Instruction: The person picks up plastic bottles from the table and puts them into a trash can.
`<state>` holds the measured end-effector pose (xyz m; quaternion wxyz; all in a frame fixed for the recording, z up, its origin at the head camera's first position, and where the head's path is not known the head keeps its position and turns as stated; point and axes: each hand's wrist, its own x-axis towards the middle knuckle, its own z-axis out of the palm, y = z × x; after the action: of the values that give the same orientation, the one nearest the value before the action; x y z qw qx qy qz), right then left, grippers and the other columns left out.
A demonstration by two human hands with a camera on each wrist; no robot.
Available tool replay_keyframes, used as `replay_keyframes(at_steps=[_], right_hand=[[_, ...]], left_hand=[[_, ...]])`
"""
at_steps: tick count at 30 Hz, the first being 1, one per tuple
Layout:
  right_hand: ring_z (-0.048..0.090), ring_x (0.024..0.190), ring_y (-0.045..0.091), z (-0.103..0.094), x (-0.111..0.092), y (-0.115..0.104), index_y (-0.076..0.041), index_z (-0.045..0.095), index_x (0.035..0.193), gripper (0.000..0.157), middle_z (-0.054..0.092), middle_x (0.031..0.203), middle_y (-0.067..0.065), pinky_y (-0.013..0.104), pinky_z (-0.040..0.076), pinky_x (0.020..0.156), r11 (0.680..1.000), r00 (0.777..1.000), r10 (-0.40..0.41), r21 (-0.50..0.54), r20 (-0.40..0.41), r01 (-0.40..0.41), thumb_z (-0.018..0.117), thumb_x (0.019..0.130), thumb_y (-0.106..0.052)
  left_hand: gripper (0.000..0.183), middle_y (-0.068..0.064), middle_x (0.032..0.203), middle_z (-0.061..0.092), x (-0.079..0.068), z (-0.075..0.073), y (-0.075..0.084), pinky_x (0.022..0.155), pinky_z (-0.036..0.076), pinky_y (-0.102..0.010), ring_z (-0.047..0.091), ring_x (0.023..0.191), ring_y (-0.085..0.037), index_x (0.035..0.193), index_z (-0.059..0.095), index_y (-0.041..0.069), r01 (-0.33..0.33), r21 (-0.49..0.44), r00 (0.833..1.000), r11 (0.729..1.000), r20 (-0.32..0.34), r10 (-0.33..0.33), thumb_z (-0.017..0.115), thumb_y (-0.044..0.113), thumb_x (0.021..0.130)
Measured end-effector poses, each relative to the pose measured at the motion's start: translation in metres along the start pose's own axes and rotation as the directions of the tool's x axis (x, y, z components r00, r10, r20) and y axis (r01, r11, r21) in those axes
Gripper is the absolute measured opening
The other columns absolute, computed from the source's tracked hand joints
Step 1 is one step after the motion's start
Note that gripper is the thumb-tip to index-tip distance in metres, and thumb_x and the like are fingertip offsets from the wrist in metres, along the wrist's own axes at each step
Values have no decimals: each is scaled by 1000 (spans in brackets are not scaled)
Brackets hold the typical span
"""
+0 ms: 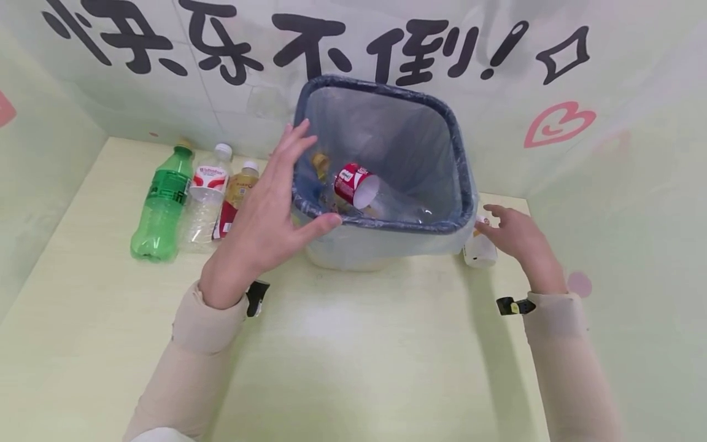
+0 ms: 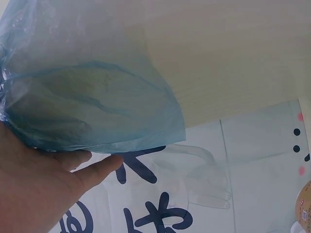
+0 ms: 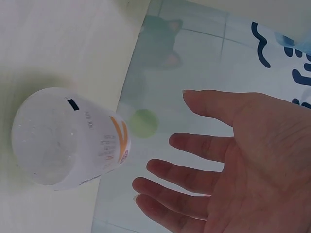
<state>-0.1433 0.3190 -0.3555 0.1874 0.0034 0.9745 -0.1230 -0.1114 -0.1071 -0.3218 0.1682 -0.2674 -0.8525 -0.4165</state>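
A grey bin with a clear bag over its dark rim stands at the back of the table. My left hand is at the bin's left side, its thumb along the front rim and its fingers straight. In the left wrist view, those fingers lie beside the bluish bag. Inside the bin are a red and white container and some clear plastic. My right hand hovers by a white bottle right of the bin. In the right wrist view, the fingers spread apart from the bottle.
Left of the bin stand a green bottle, a clear bottle with a white cap and a bottle with a yellowish and red label. Printed walls border the pale table at the back and sides.
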Motion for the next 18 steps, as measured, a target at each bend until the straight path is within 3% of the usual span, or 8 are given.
replay_keyframes(at_steps=[2,4,10,15,18], right_hand=[[53,116,49,4,0,2,5,35,149,71,56,125,33,62,42,94,1000,1000,5,-4,-5,-5,47,102,-46],[51,118,50,7,0,4,5,35,150,71,56,128,33,63,41,95,1000,1000,9,-8,-7,-9,45,102,-47],[46,126,52,18,6,9,4,36,150,68,47,141,32,64,39,98,999,1000,24,-23,-1,-24,44,102,-43],[43,128,52,25,17,9,0,36,151,64,44,142,33,65,40,97,999,999,32,-29,9,-32,43,101,-40],[42,128,52,27,23,8,-2,33,152,65,43,141,35,66,41,96,999,999,46,-26,-2,-46,43,101,-40]], left_hand=[[102,2,166,15,0,0,0,70,55,-36,8,152,-14,154,28,9,0,-8,1000,1000,7,0,43,81,85],[101,3,166,15,0,1,0,55,48,-30,7,152,-13,154,28,9,-1,-12,1000,1000,8,1,43,81,85],[102,5,166,14,-3,3,1,44,39,-29,8,152,-13,155,27,10,22,-4,1000,1000,15,-22,41,82,84],[103,3,166,16,-4,3,0,68,56,-38,6,152,-14,154,28,10,26,-15,1000,1000,10,-26,40,83,84],[103,3,165,16,-3,2,0,88,55,-47,6,152,-14,154,28,9,17,-17,1000,1000,0,-17,41,83,84]])
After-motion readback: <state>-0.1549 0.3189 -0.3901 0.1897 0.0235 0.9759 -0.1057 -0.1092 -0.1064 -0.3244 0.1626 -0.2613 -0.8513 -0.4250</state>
